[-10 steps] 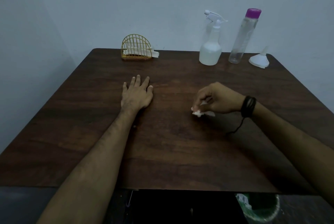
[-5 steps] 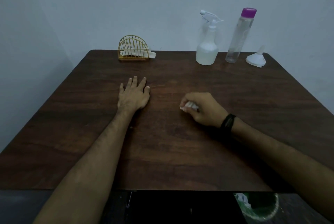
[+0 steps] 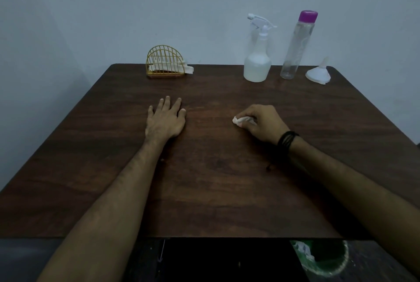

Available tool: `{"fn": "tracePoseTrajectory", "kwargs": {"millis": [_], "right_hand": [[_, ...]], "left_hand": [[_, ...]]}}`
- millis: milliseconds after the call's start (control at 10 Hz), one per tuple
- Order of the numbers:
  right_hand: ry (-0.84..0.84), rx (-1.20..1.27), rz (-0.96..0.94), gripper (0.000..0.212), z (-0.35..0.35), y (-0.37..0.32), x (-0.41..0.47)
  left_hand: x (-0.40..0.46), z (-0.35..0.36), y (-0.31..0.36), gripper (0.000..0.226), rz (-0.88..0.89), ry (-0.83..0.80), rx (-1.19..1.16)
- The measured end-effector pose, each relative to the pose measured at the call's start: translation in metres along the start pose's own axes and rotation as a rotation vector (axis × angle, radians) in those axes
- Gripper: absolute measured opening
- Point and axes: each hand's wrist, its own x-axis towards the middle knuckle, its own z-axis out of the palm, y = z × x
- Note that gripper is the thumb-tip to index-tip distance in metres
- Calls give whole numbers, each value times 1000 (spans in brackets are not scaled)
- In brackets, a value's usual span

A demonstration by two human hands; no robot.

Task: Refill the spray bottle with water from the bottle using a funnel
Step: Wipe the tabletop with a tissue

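A white spray bottle (image 3: 258,63) with its trigger head on stands at the back of the dark wooden table (image 3: 216,179). Right of it stands a tall clear bottle (image 3: 295,47) with a purple cap, and a white funnel (image 3: 318,73) rests mouth-down at the far right corner. My left hand (image 3: 166,120) lies flat on the table with fingers spread, holding nothing. My right hand (image 3: 263,122) is closed on a crumpled white tissue (image 3: 238,120) pressed against the tabletop, well in front of the bottles.
A gold wire napkin holder (image 3: 164,62) with white napkins stands at the back left. A green bin (image 3: 325,259) with white scraps sits on the floor below the table's front right edge. A wall runs close behind the table.
My right hand has wiped the tissue leftward across the table and then come back a little to the right. The left hand has stayed flat.
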Motion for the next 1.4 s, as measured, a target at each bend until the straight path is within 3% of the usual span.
{"fn": "tracePoseTrajectory", "kwargs": {"millis": [300, 400, 700, 800, 900, 1000, 1100, 1200, 1300, 1400], "right_hand": [[-118, 90, -307, 16, 11, -34, -61], [-142, 153, -292, 16, 11, -36, -53], [18, -53, -116, 26, 33, -18, 37], [-27, -20, -102, 14, 39, -30, 42], [-89, 9, -147, 20, 43, -46, 30], [-136, 63, -269, 7, 46, -60, 9], [-291, 143, -323, 9, 38, -68, -4], [-305, 216, -178, 14, 28, -68, 7], [-53, 253, -13, 20, 36, -58, 33], [78, 136, 67, 17, 56, -50, 58]], "left_hand": [[2, 2, -1, 59, 3, 14, 7], [1, 2, 0, 59, 3, 6, 6], [0, 0, 0, 59, -3, 3, 10], [0, 0, 0, 59, -6, 6, 14], [0, 0, 1, 59, -10, 6, 13], [0, 1, 1, 59, -8, 12, 8], [0, 1, 1, 58, -7, 19, -1], [-1, 1, 1, 58, -4, 25, -6], [-1, 0, 1, 59, -5, 16, 2], [-1, -1, 2, 58, -8, 10, 4]]}}
